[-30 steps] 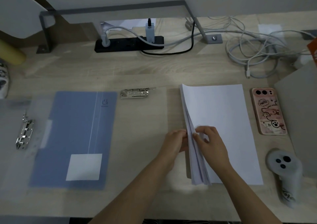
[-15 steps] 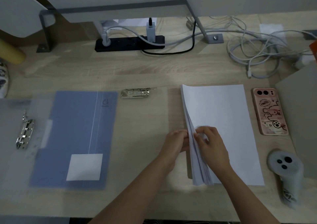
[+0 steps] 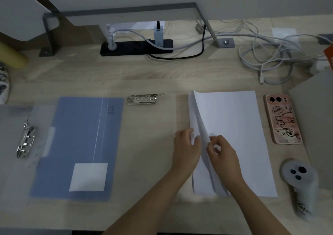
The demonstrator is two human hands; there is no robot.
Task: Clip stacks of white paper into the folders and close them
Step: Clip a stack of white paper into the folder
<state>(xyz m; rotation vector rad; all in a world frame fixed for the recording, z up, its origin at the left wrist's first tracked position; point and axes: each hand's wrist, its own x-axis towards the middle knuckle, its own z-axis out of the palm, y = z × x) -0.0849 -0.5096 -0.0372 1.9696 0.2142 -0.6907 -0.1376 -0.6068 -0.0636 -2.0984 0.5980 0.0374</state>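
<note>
A stack of white paper lies right of centre on the desk, its left edge lifted and fanned. My left hand pinches that left edge from outside. My right hand rests on the stack and pinches the raised sheets. A blue folder lies open at the left, with a translucent flap and a metal clip at its far left. A second loose metal clip lies above the desk's middle.
A pink phone lies right of the paper. A grey controller sits at the front right. A black power strip and tangled white cables run along the back. A grey board covers the right edge.
The lifted sheets at the stack's left edge have risen a little higher and my fingers have shifted along them. The folder and clips stay put.
</note>
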